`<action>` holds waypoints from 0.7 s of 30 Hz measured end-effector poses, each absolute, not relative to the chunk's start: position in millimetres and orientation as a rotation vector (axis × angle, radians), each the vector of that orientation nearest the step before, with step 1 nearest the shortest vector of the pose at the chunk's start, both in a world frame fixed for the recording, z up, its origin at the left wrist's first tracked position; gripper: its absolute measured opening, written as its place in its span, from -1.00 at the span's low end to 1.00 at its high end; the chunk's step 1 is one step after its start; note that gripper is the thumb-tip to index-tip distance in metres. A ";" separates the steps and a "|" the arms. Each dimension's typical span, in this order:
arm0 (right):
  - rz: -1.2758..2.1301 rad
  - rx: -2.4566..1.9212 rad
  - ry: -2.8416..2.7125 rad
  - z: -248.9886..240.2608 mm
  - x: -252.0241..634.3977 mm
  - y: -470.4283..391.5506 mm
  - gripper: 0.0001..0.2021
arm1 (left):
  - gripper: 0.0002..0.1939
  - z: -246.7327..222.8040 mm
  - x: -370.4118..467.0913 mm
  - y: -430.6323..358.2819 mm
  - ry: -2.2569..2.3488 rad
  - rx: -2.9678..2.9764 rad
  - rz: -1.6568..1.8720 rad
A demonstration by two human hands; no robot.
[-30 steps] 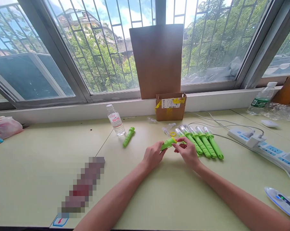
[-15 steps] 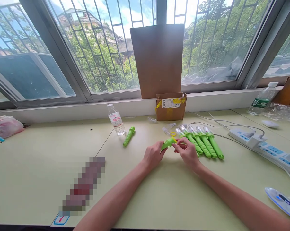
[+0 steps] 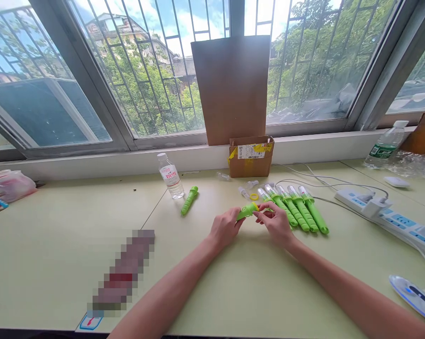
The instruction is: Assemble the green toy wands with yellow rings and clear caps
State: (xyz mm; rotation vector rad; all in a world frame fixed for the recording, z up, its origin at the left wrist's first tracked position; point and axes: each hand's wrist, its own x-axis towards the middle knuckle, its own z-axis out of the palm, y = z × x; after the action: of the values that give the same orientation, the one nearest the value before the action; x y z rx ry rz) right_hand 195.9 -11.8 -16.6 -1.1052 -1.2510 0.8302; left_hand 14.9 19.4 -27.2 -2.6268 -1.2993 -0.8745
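Observation:
My left hand (image 3: 223,229) is wrapped round a green plastic stick handle (image 3: 246,211), holding it tilted just above the table. A yellow ring (image 3: 255,206) sits at the handle's right end. The fingers of my right hand (image 3: 277,226) pinch at that ring; the fingertips partly cover it. Right beside my right hand lie several green handles with clear tops (image 3: 300,207) in a row. Behind the hands are a loose yellow ring (image 3: 254,197) and clear plastic caps (image 3: 244,192). Another green handle (image 3: 189,201), without a clear top, lies to the left.
A water bottle (image 3: 171,176) stands left of a small cardboard box (image 3: 251,160) by the window. A white power strip (image 3: 392,219) with cables lies at the right, near a second bottle (image 3: 385,146). A blurred-out object (image 3: 124,270) lies at front left.
Both hands stay almost in place on the green handle and yellow ring. The right fingers have shifted very slightly at the ring.

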 end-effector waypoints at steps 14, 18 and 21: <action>0.686 -1.052 -1.359 -14.6 191.0 -17.3 -0.73 | -0.80 -28.0 12.5 16.1 -1.361 -2.693 -0.979; 0.676 -1.054 -1.383 -14.3 190.0 -17.5 -0.73 | -0.79 -27.0 11.7 16.6 -1.371 -2.721 -0.990; 0.653 -1.061 -1.392 -15.1 189.0 -17.5 -0.74 | -0.78 -26.1 11.2 16.5 -1.391 -2.734 -1.001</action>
State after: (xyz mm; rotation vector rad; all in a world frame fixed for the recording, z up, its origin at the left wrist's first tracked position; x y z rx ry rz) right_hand 189.0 -17.5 -15.1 -1.0611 -1.3920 0.6528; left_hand 11.2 16.5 -26.1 -2.7343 -1.3909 -1.0015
